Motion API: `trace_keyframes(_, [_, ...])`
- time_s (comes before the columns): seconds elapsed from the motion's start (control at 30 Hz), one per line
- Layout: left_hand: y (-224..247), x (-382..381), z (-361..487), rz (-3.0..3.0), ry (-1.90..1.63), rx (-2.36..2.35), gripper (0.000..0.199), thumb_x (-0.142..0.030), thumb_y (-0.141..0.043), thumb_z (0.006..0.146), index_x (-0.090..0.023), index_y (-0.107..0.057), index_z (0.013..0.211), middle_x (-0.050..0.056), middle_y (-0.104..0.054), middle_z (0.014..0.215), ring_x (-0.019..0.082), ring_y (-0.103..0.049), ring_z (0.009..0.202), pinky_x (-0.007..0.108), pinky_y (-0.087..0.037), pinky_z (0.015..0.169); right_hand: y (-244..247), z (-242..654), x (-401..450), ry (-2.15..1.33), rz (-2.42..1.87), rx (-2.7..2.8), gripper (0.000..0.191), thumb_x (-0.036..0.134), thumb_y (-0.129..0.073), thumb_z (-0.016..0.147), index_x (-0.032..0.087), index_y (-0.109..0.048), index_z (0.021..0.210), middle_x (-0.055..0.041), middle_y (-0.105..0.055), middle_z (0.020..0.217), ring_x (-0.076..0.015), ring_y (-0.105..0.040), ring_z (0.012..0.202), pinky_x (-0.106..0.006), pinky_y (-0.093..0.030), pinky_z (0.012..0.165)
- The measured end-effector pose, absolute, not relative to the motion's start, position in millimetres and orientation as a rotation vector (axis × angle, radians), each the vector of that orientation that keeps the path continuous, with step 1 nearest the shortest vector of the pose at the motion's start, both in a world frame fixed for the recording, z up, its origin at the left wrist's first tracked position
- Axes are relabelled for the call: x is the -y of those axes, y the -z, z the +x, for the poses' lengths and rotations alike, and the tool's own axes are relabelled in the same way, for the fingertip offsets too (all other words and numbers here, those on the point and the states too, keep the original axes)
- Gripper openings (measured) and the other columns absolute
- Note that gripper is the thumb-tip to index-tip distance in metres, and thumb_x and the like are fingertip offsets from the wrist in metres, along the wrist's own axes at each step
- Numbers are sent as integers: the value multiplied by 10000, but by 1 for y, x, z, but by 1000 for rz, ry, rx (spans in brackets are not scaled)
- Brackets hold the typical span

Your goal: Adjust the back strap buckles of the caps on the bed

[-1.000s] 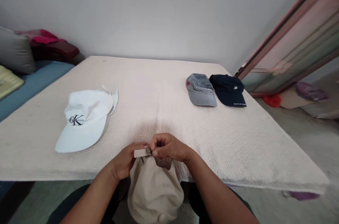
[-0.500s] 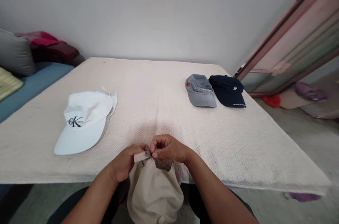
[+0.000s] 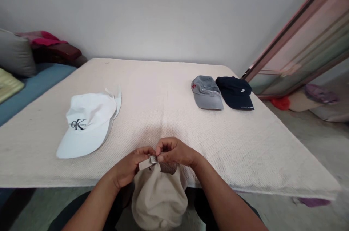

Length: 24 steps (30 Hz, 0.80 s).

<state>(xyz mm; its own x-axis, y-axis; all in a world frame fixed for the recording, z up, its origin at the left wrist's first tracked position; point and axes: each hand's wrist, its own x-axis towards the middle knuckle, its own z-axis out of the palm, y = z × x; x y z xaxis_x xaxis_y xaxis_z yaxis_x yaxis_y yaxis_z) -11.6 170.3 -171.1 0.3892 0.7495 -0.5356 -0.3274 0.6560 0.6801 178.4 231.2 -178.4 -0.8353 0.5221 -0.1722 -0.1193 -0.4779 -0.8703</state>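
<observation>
Fingers of the left hand [image 3: 131, 167] and right hand [image 3: 176, 152] pinch closed on the strap and metal buckle of a beige fabric cap [image 3: 159, 198] at the near edge of the cream cloth-covered worktop [image 3: 152, 114], right of a white cap [image 3: 89, 114].

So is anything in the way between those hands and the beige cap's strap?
Nothing visible is: the left hand and right hand both have fingers at the strap of the beige cap. The white cap lies off to the left; the grey cap and navy cap lie farther away, right.
</observation>
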Motion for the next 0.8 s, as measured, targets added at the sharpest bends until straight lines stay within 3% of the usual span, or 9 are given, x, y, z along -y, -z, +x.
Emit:
trace_keyframes(0.6, [165, -170, -12, 603, -655, -953, 140, -164, -704, 697, -146, -724, 834, 54, -700, 739, 157, -609, 658, 291, -446, 705, 181, 179, -232, -2235, -652, 1390, 221, 227, -770, 654, 126, -627, 789, 16, -576, 671, -54, -460, 541, -180, -336, 477])
trace_keyframes(0.8, [167, -171, -14, 625, -697, -1030, 151, -185, -744, 656, -158, -691, 795, 12, -657, 714, 121, -568, 622, 243, -419, 648, 182, 180, -233, -2266, -613, 1410, 204, 216, -745, 682, 134, -629, 828, 30, -567, 663, -40, -429, 503, -174, -316, 460])
